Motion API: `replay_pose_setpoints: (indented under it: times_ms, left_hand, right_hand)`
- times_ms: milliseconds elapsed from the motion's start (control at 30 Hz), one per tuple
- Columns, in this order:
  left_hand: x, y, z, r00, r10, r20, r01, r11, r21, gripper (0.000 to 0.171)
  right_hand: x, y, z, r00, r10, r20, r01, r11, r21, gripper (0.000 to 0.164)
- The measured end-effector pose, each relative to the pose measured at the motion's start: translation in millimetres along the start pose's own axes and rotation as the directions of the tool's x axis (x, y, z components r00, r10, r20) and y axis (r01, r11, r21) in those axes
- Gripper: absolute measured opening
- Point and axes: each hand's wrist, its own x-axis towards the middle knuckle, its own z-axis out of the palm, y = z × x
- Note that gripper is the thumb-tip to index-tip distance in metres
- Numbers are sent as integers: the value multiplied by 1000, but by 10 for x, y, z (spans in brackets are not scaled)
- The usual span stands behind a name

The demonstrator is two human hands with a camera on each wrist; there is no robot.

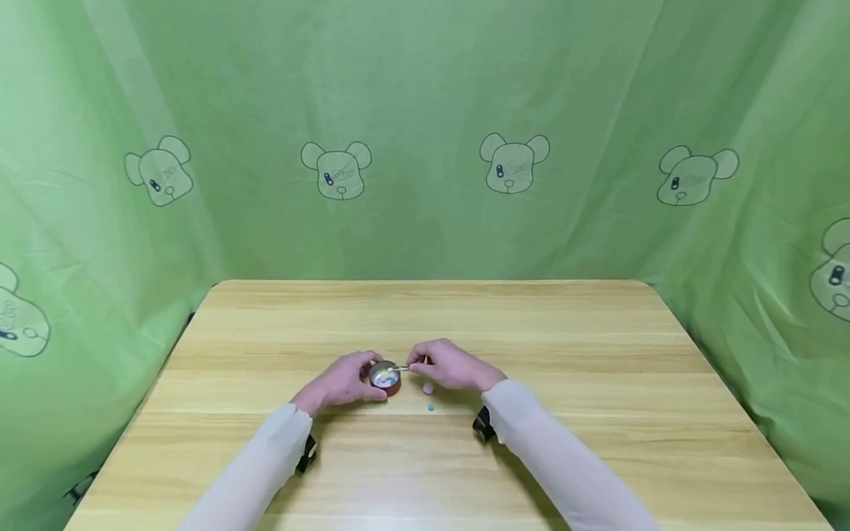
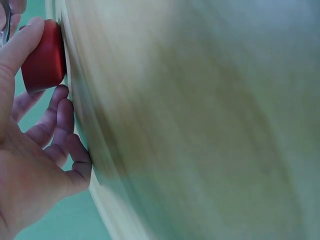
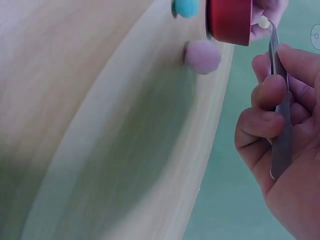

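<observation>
My left hand [image 1: 342, 379] grips the side of a small round red tin [image 2: 45, 60], thumb on one side and fingers curled round the other. Coloured bits show inside the tin in the head view. My right hand [image 1: 451, 364] holds metal tweezers [image 3: 281, 110] between thumb and fingers. At the tweezers' tips is a small pale yellow pom-pom [image 3: 263, 21], close by the tin's rim. A pink pom-pom [image 3: 202, 56] and a smaller turquoise pom-pom [image 3: 186, 7] lie on the table beside the tin, on the right hand's side.
The wooden table [image 1: 545, 323] has a light grain and rounded far corners. Green curtains [image 1: 413, 71] printed with bear heads hang behind it and on both sides. A black wrist camera [image 1: 483, 424] sits under the right sleeve.
</observation>
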Motion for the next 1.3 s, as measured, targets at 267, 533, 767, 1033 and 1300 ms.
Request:
replay_pose_setpoints:
  times_ms: [267, 533, 767, 1033, 1300]
  left_hand:
    - [-6, -6, -12, 999, 35, -9, -35, 999, 11, 56]
    - [7, -12, -11, 1000, 10, -11, -10, 999, 31, 56]
    - [11, -5, -7, 999, 32, -10, -32, 999, 44, 56]
    - [23, 12, -12, 1000, 2, 10, -2, 999, 32, 59]
    - [-7, 12, -33, 1000, -6, 4, 6, 1000, 23, 58]
  right_hand:
    - [46, -1, 18, 999, 0, 40, 0, 1000, 15, 17]
    - [83, -18, 18, 998, 3, 65, -6, 999, 44, 17]
    - [94, -34, 23, 997, 18, 75, -23, 998, 64, 17]
    - [70, -6, 42, 996, 54, 73, -61, 993, 98, 18]
    - [32, -48, -25, 996, 70, 53, -74, 994, 85, 19]
